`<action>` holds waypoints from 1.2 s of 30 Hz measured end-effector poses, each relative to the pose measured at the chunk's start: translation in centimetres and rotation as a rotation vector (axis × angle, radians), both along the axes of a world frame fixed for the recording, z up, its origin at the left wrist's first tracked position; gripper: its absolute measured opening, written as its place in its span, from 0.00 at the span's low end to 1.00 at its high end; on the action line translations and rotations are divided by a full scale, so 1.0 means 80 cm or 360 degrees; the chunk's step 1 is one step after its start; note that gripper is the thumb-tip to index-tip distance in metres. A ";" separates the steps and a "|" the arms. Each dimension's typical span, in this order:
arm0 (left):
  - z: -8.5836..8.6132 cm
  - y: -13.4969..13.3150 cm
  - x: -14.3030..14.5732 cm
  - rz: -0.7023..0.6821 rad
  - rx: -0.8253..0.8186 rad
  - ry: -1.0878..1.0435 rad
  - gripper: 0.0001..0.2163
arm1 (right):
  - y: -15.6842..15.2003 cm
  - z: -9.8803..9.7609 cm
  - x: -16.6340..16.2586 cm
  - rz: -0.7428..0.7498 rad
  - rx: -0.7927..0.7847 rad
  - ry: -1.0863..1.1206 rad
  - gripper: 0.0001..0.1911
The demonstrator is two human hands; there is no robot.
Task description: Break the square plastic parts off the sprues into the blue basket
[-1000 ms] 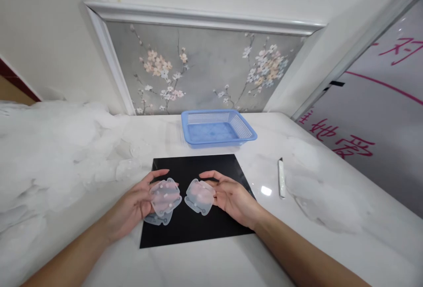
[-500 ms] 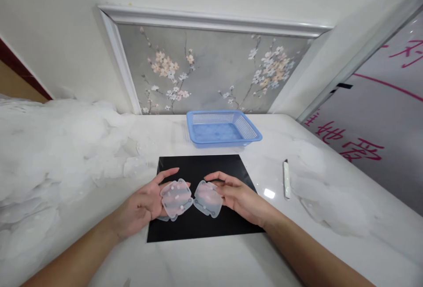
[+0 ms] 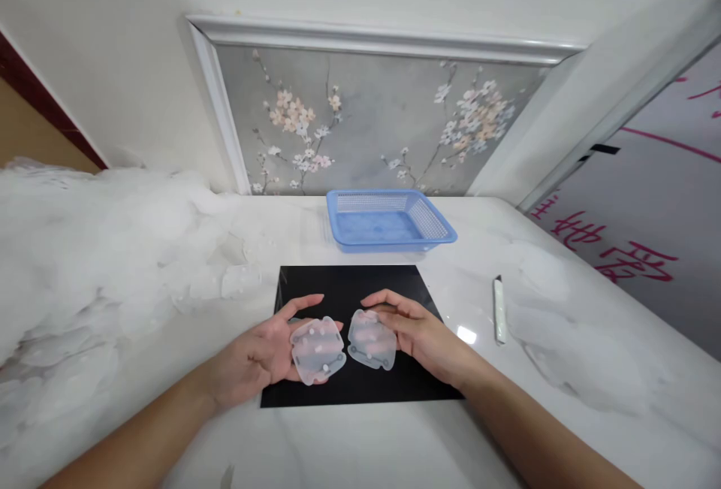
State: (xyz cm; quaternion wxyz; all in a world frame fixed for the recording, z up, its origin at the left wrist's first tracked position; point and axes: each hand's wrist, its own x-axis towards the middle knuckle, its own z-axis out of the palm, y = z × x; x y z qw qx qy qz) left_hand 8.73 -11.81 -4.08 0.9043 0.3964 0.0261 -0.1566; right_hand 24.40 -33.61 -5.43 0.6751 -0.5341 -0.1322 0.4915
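White and translucent, the left piece (image 3: 318,354) rests on my left hand (image 3: 269,355), thumb apart, grip slack as far as I can tell; my right hand (image 3: 421,337) has its grip clamped on the right piece (image 3: 372,342), both over the black mat (image 3: 342,290).

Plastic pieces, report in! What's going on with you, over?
Left hand: clear piece against fingers. Right hand: pinching second piece. Both over black mat. Nothing between pieces; blue basket beyond.
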 end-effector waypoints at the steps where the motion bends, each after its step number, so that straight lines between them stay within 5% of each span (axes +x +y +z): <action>1: 0.001 0.000 0.000 0.0001 -0.0001 -0.0008 0.42 | 0.000 0.000 0.000 0.0009 0.0001 -0.0008 0.17; 5: 0.006 -0.003 -0.003 0.0009 0.0117 -0.0067 0.38 | -0.001 0.001 0.000 0.0103 0.0035 -0.0156 0.17; 9: 0.008 -0.006 -0.002 0.0039 0.0557 -0.0071 0.29 | 0.001 0.001 -0.001 0.0066 0.0060 -0.0290 0.18; 15: 0.006 -0.014 0.002 0.0514 0.1234 0.0004 0.13 | 0.002 0.002 0.002 -0.0042 -0.0023 -0.0364 0.09; 21: 0.010 -0.022 -0.001 0.0441 0.0878 0.0281 0.19 | -0.003 0.002 0.005 0.0275 -0.0054 -0.0868 0.26; 26: 0.018 -0.023 0.001 0.0386 0.0554 0.0428 0.20 | -0.004 0.004 0.005 0.0093 -0.0289 -0.1336 0.11; 29: 0.019 -0.020 0.005 0.0400 0.0359 0.0448 0.23 | -0.004 0.006 0.003 -0.0065 -0.0204 -0.1008 0.16; 33: 0.014 -0.015 0.007 0.0339 0.0217 0.0403 0.27 | -0.001 0.004 -0.001 0.0020 0.0074 -0.0205 0.18; 36: 0.011 -0.012 0.005 0.0302 0.0166 0.0389 0.30 | 0.002 0.003 -0.003 -0.0018 0.0099 0.0033 0.20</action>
